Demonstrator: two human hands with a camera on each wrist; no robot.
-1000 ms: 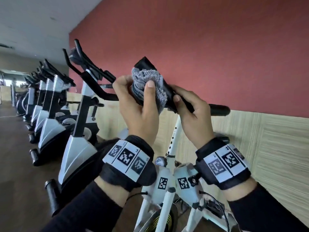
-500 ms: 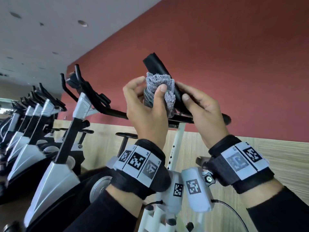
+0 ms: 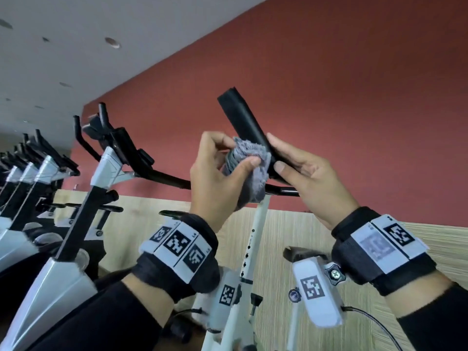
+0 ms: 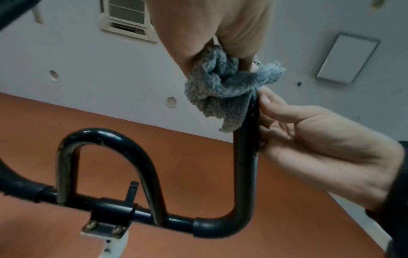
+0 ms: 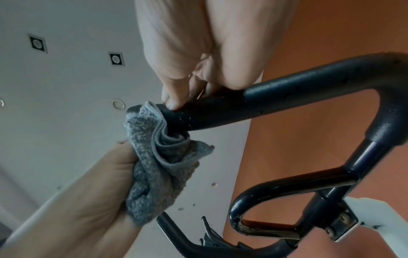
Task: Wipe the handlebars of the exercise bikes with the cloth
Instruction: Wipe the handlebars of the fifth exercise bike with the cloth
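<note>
A bunched grey cloth [image 3: 249,164] is gripped in my left hand [image 3: 220,173] and pressed against the left side of the nearest bike's black handlebar grip [image 3: 243,122], which rises up and left. My right hand [image 3: 301,173] holds the same grip from the right, fingers and thumb curled round it just below the cloth. In the left wrist view the cloth [image 4: 223,90] sits against the upright bar [image 4: 246,157]. The right wrist view has the cloth [image 5: 156,162] hanging under the bar's tip [image 5: 220,111], with small droplets on the bar.
The white frame post [image 3: 253,249] of this bike stands below my hands. A row of several more exercise bikes [image 3: 76,186] runs off to the left along the red wall [image 3: 354,97] with its wood panel [image 3: 291,236] beneath.
The cloth has slid down from near the tip of the grip, leaving more bare black grip above it. The camera has tilted upward and my right hand has stayed on the bar.
</note>
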